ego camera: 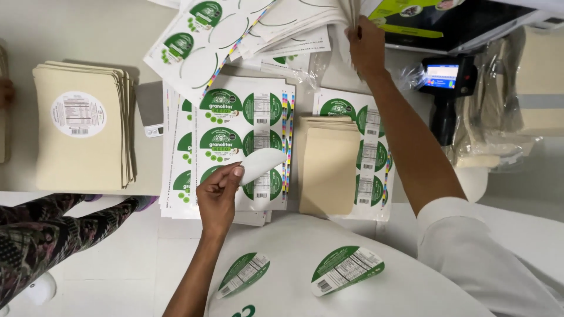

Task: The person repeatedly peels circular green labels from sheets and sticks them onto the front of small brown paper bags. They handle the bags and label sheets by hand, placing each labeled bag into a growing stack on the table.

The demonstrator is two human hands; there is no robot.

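Observation:
My left hand (218, 194) pinches a round sticker (259, 163), curled with its white back showing, just peeled off the top sticker sheet (235, 141) of green and white labels. My right hand (367, 44) reaches to the far side and grips the edge of a pile of used sheets (282, 23). A short stack of beige paper bags (328, 170) lies between my arms on another label sheet (370, 152). Two green labels (346, 270) (244, 273) are stuck on the white rounded surface (305, 235) near me.
A taller stack of labelled beige bags (82, 126) sits at the left. A handheld printer with a lit screen (443, 79) stands at the right beside plastic-wrapped bags (499, 111). Another person's patterned legs (53, 229) are at lower left.

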